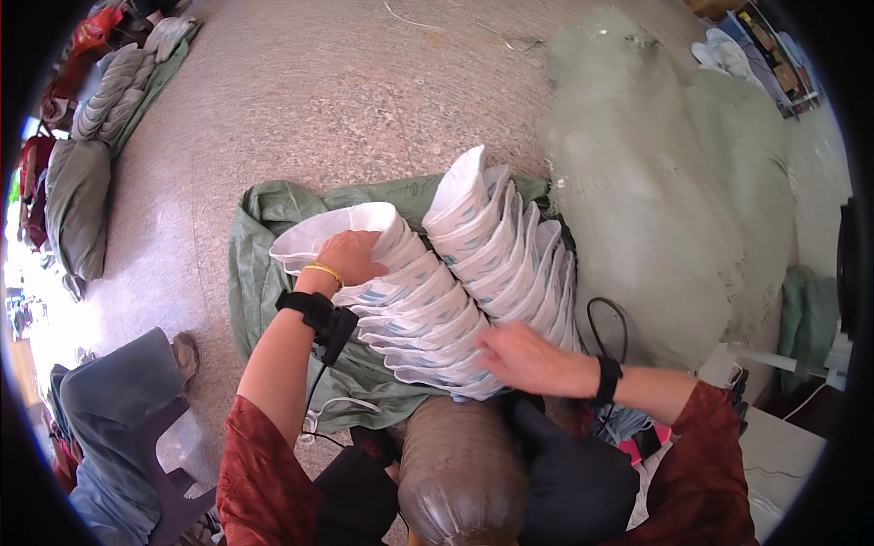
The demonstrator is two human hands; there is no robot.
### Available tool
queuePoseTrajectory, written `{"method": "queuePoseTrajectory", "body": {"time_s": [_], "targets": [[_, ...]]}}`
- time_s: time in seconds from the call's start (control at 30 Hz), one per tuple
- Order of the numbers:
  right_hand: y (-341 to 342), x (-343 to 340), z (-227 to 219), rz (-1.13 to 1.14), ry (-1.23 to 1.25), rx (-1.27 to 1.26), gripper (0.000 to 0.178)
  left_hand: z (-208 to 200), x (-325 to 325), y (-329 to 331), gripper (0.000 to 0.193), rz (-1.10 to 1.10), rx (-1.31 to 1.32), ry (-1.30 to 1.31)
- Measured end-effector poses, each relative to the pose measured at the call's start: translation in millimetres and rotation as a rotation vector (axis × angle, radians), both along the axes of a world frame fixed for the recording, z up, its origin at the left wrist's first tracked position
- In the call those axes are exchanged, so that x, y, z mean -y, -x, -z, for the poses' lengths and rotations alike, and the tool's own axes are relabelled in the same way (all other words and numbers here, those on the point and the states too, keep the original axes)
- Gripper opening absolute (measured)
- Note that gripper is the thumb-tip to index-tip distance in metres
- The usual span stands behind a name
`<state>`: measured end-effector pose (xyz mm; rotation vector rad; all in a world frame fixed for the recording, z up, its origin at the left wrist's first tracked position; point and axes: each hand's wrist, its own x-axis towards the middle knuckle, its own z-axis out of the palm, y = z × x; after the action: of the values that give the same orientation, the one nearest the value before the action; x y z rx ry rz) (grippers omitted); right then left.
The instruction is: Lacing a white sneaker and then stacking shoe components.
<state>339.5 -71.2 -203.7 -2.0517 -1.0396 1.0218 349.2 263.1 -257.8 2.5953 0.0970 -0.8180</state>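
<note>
Two long rows of nested white, soft, cup-like pieces with blue marks lie side by side in front of me: a left row (428,314) and a right row (510,246). My left hand (350,258) is at the wide far mouth of the left row, its fingers bent over the fabric edge and partly hidden. Near that row's close end is my right hand (521,358), its fingers curled together and slightly blurred against the white rims. Whatever is between them is too small to tell. Under both rows spreads a green woven sack (259,237).
A large pale-green sheet (655,200) covers the floor at right, beside a black cable loop (608,318). A brown ribbed, plastic-covered bulky object (462,473) stands between my legs. Grey bundles (82,200) lie far left. Another person's trousered leg (123,387) shows at left.
</note>
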Motion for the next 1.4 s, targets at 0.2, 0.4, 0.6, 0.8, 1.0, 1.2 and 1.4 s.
{"method": "queuePoseTrajectory", "body": {"time_s": [0.2,0.4,0.6,0.8,1.0,1.2,1.4], "targets": [[57,76,31,0.082,0.252,-0.232,0.042,-5,10,-3,0.081,-0.069,-0.055,-0.021],[73,89,63,0.326,0.344,-0.363,0.061,2,12,1,0.091,-0.094,-0.019,-0.004],[87,104,84,0.512,0.281,-0.643,0.078,-3,22,5,0.089,-0.025,0.011,-0.041],[65,97,88,0.662,0.098,-1.299,0.076,2,28,17,0.079,-0.049,0.030,0.031],[60,91,68,0.681,0.147,-1.200,0.073,1,15,51,0.074,-0.109,-0.004,0.071],[52,83,45,0.628,0.024,-1.020,0.063,-3,-16,93,0.075,-0.278,-0.058,0.172],[56,68,61,0.530,0.070,-0.776,0.066,6,-24,103,0.063,-0.401,-0.218,0.385]]}}
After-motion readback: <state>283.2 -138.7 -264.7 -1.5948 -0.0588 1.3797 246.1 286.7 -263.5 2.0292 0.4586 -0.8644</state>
